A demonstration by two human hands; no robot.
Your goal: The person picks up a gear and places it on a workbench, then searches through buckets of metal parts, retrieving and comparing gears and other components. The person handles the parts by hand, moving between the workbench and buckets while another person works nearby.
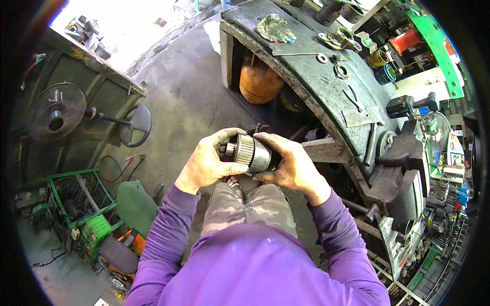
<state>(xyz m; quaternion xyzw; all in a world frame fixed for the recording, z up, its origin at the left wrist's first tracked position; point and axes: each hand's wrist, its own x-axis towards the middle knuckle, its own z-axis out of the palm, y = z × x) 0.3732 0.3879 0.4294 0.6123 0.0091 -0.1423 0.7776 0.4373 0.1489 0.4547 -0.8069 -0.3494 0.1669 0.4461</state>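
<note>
Between both hands, in front of my body, is a metal gear part (252, 153) with a toothed ring, a smooth tapered drum and a short shaft stub. My left hand (208, 162) grips the toothed end, its thumb across the lower edge and its fingers over the top. Around the smooth drum end curls my right hand (291, 162), thumb below and fingers above. The right-hand fingers and palm hide the far end of the part. My camouflage trousers (249, 208) and one sandalled foot (232, 181) show beneath it.
To the right stands a metal workbench (306, 69) with a bench vise (398, 191), a rag (275, 28), pliers (355, 100) and a washer (322, 58). An orange gas cylinder (260, 82) sits under it. At left are a pedestal fan (56, 111) and a green metal frame (82, 199).
</note>
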